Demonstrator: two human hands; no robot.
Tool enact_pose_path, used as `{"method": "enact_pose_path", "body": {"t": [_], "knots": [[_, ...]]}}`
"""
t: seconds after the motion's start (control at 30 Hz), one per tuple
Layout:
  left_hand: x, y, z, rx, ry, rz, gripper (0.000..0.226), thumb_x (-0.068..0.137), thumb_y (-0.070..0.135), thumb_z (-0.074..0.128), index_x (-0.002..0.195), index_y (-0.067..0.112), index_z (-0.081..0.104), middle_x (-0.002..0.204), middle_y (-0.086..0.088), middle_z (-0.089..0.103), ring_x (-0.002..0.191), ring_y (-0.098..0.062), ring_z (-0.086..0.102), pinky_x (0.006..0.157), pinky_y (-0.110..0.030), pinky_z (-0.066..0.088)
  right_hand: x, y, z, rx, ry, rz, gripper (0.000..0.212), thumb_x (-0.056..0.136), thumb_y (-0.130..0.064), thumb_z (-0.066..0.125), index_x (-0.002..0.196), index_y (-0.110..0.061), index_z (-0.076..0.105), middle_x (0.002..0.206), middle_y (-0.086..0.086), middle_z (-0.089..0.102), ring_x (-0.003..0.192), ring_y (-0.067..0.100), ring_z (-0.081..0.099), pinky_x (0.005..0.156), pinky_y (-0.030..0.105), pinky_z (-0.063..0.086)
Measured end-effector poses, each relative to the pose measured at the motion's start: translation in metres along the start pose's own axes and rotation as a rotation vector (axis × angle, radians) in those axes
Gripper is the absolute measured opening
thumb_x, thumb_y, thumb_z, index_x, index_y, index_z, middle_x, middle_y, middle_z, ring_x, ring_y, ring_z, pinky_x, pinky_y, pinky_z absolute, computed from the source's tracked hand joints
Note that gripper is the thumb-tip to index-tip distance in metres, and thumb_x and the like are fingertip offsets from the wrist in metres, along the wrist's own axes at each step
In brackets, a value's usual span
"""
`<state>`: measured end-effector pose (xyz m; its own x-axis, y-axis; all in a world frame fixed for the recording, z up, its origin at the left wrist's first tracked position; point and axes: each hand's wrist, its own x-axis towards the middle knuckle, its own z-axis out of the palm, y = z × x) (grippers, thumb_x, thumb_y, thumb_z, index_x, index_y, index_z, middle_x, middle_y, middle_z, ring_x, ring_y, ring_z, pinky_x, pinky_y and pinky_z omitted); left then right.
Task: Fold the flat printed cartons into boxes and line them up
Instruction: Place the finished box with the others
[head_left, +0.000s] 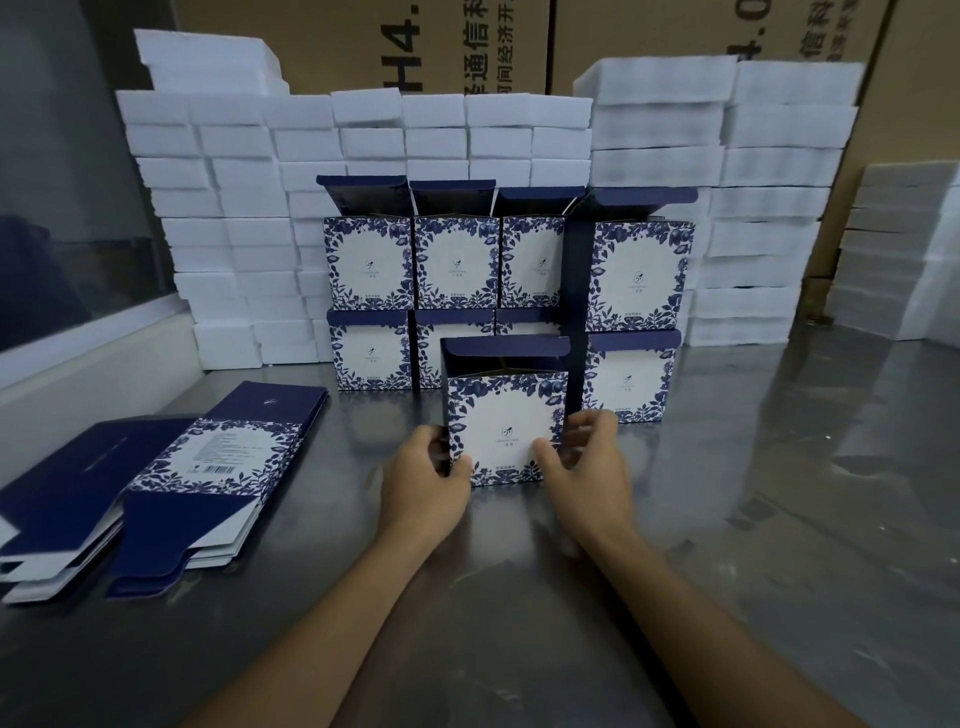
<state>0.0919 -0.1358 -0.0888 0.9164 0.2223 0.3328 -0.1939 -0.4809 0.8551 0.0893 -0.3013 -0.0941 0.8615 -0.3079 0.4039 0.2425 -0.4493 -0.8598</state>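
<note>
A folded blue-and-white floral printed cardboard box (506, 426), its dark blue lid flap left up, is gripped at its lower side edges by the left hand (423, 480) and the right hand (587, 467), thumbs pressed on its front. It is held upright on the grey metal table (779, 519), just in front of the two-tier row of finished boxes (457, 265), probably to be squared and lined up. The stack of flat printed cartons (171, 478) is kept within reach at the left.

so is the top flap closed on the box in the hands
No, the box held between left hand and right hand has its dark blue flap standing up.
</note>
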Motion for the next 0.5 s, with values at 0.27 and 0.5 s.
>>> {"method": "enact_pose_path", "body": {"t": [0.27, 0.5], "knots": [[0.029, -0.001, 0.034, 0.054, -0.137, -0.006, 0.031, 0.080, 0.023, 0.069, 0.101, 0.034, 0.049, 0.098, 0.008, 0.065, 0.095, -0.017, 0.063, 0.090, -0.038, 0.053, 0.014, 0.003, 0.002, -0.032, -0.056, 0.073, 0.044, 0.093, -0.023, 0.064, 0.132, -0.017, 0.045, 0.125, -0.001, 0.058, 0.116, 0.020, 0.056, 0.099, 0.035, 0.045], [0.055, -0.003, 0.054, 0.235, -0.171, -0.015, 0.039, 0.079, 0.046, 0.064, 0.115, 0.035, 0.055, 0.116, 0.008, 0.068, 0.110, -0.025, 0.060, 0.096, -0.042, 0.049, 0.031, 0.006, 0.009, -0.190, -0.100, 0.038, 0.061, 0.094, -0.023, 0.062, 0.148, -0.010, 0.037, 0.150, 0.006, 0.038, 0.133, 0.022, 0.043, 0.104, 0.027, 0.032]]}}
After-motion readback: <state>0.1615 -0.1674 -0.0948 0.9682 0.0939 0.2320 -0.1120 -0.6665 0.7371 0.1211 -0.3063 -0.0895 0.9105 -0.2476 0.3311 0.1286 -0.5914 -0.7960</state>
